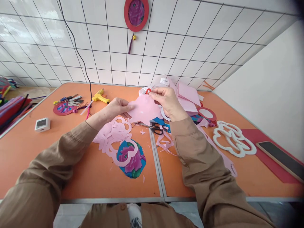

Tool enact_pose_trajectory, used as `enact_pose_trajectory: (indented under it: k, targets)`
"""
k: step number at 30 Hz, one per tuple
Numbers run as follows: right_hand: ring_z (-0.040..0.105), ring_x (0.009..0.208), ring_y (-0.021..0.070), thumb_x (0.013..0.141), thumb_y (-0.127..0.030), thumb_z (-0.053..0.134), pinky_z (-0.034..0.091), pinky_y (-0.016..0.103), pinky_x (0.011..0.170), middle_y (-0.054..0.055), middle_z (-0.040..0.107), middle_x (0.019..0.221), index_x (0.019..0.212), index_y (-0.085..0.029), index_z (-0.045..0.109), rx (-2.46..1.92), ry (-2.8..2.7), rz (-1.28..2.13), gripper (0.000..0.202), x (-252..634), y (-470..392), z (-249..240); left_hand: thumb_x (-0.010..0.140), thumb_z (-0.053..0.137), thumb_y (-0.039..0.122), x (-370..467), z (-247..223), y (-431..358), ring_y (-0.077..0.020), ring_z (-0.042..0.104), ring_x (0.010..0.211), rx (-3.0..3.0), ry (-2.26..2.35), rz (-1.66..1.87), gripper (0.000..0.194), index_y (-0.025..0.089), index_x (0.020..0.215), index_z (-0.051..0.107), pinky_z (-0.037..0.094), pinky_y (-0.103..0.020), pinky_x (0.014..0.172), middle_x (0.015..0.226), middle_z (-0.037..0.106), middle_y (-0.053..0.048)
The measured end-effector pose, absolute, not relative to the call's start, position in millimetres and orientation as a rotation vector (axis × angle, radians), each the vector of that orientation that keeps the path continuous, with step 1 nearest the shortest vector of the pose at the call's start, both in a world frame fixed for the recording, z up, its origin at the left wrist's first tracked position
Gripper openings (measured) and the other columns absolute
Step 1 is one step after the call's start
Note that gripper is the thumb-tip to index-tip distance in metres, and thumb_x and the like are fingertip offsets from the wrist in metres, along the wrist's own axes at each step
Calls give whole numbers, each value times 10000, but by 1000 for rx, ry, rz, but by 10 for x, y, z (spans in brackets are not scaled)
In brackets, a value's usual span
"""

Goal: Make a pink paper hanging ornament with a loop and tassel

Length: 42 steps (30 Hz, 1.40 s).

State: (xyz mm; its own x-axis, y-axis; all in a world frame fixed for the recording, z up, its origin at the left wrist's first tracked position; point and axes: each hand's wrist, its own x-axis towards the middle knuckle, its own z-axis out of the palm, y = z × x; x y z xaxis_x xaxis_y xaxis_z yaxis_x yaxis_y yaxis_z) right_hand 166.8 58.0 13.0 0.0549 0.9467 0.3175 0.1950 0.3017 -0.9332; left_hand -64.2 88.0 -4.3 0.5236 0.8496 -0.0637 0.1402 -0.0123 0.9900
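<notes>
Between my two hands a pink cloud-shaped cutout [144,109] is held up above the table. My left hand [118,107] pinches its left edge. My right hand [167,100] has thumb and finger closed at its upper right, on a small red ring [148,91] at the top edge. Just below the cutout lie black-handled scissors [156,129] with pink scraps around them. Nearer to me, cut pink outlines [114,134] form a pile at the left, partly over an oval of blue floral fabric [131,161].
A yellow glue gun [101,96], keys [73,102] and a white device [42,124] are at the left. White cloud-shaped frames [234,139] and a phone [281,156] on red sheet lie right. Folded pink sheets [187,96] stand behind. A red oval ornament [136,14] hangs on the wall.
</notes>
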Motion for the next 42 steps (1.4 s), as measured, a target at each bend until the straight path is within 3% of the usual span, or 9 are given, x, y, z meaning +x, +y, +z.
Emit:
enact_pose_trajectory:
  k: [6, 12, 15, 20, 27, 30, 33, 37, 42]
  targets:
    - [442, 568, 105, 782, -297, 838, 325, 278, 520, -6, 555, 609, 613, -199, 683, -1166, -1399, 846, 249, 1682, 568, 120, 799, 690, 835, -633, 23, 858, -228, 746, 632, 1341, 912, 797, 729, 110, 737, 745, 599, -341, 666, 700, 767, -160]
    - [415, 541, 95, 754, -435, 875, 313, 265, 488, -32, 496, 557, 590, -205, 637, -1109, -1491, 886, 370, 1588, 540, 71, 713, 657, 922, -567, -64, 764, -260, 708, 577, 1196, 875, 647, 760, 165, 673, 712, 543, -328, 523, 635, 720, -146]
    - [419, 537, 93, 727, -522, 898, 317, 265, 491, -33, 493, 555, 587, -204, 625, -1093, -1527, 926, 442, 1517, 516, 60, 678, 785, 820, -574, -122, 663, -227, 670, 564, 1193, 893, 674, 665, 160, 663, 712, 515, -311, 491, 651, 705, -131]
    - [383, 514, 81, 759, -637, 857, 273, 273, 487, -47, 457, 547, 555, -204, 568, -1050, -1591, 993, 559, 1447, 450, 110, 546, 1004, 428, -654, -160, 514, -128, 562, 488, 1299, 852, 772, 435, 154, 593, 669, 464, -252, 465, 567, 631, -42]
    - [629, 564, 135, 880, -264, 770, 412, 260, 506, 43, 710, 644, 690, -166, 713, -1257, -1748, 1042, 221, 1458, 377, -84, 718, 843, 224, -853, -144, 501, -107, 579, 502, 1117, 871, 1130, 219, 148, 602, 673, 463, -221, 480, 590, 622, -27]
    - [671, 574, 170, 867, -238, 758, 467, 279, 522, 45, 751, 676, 725, -187, 732, -1237, -1844, 1050, 153, 1381, 219, -414, 709, 835, 211, -929, -223, 461, -121, 629, 574, 1005, 874, 1192, 150, 146, 661, 708, 509, -233, 538, 673, 684, -43]
    - [723, 750, 200, 874, -195, 749, 559, 335, 727, 49, 795, 840, 850, -197, 786, -1131, -2060, 792, 44, 1251, -25, -704, 672, 875, 260, -979, -335, 386, -122, 627, 582, 943, 906, 1218, 201, 143, 679, 712, 511, -238, 551, 678, 696, -41]
    - [691, 981, 292, 937, -255, 741, 557, 432, 880, 151, 754, 1046, 1065, -156, 808, -1212, -2337, 289, 175, 1090, -239, -877, 582, 920, 281, -1009, -442, 302, -115, 607, 563, 887, 959, 1263, 273, 141, 662, 700, 493, -237, 537, 646, 682, -19]
    - [630, 1080, 356, 952, -295, 715, 548, 504, 957, 200, 705, 1098, 1043, -132, 787, -1263, -2447, 58, 200, 1018, -231, -946, 569, 903, 281, -1002, -526, 265, -110, 584, 534, 868, 993, 1329, 270, 147, 643, 682, 471, -234, 512, 615, 660, -4]
